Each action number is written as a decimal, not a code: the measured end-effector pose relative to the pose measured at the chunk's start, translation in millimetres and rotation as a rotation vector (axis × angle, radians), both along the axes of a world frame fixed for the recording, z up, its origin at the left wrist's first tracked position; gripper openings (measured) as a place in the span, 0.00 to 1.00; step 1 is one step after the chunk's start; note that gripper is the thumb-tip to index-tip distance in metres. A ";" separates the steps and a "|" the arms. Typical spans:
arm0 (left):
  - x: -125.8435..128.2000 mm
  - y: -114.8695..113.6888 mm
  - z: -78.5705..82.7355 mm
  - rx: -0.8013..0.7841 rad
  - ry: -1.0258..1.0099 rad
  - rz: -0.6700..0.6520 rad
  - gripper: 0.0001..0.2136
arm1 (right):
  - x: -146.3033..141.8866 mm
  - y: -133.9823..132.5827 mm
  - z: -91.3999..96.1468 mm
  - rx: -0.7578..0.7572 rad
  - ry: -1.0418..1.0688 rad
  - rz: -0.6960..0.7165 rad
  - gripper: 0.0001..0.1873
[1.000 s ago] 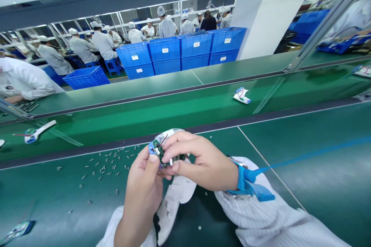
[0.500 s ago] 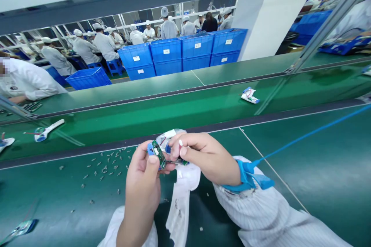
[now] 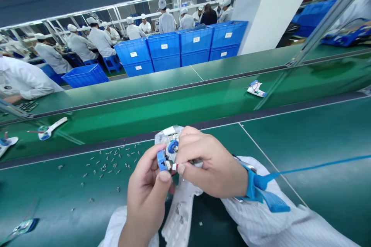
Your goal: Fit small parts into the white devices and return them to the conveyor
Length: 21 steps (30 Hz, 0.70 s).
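My left hand (image 3: 146, 189) is closed around a small blue-backed circuit board (image 3: 161, 160), held between thumb and fingers with its edge turned towards me. Close against it, my right hand (image 3: 210, 162) pinches a small white wire connector (image 3: 174, 166) with a bit of red wire. The connector is near the white socket on the board; whether they touch I cannot tell. Beneath both hands lies a white plastic housing with a long handle (image 3: 178, 216). A round blue part (image 3: 173, 146) shows in its clear head, partly hidden by my right fingers. A blue wrist strap (image 3: 255, 185) circles my right wrist.
Small metal pieces (image 3: 104, 168) lie scattered at left on the green worktop (image 3: 324, 139). A wired board (image 3: 24, 227) is at the lower left. Half-built units (image 3: 52, 128) ride the green belt (image 3: 139, 114). Blue bins (image 3: 164, 48) and co-workers (image 3: 166, 21) are beyond. The strap's cord (image 3: 319, 165) runs right.
My left hand has turned the board, so its blue edge now shows instead of its green face. My right hand has brought the connector down beside it. Units on the belt have shifted right.
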<state>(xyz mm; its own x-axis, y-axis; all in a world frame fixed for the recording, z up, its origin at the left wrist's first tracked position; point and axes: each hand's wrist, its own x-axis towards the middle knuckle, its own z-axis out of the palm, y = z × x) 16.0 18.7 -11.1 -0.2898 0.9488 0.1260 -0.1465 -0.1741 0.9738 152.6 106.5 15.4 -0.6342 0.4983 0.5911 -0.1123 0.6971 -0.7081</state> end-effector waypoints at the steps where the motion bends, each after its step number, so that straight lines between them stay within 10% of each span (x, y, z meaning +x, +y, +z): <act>1: -0.4 -1.2 -0.2 0.004 0.012 -0.004 0.14 | 0.6 -0.3 0.3 0.030 -0.019 -0.009 0.14; 21: -2.2 -4.8 12.5 -0.062 0.131 -0.070 0.13 | 6.9 -2.2 3.0 0.075 -0.078 0.039 0.12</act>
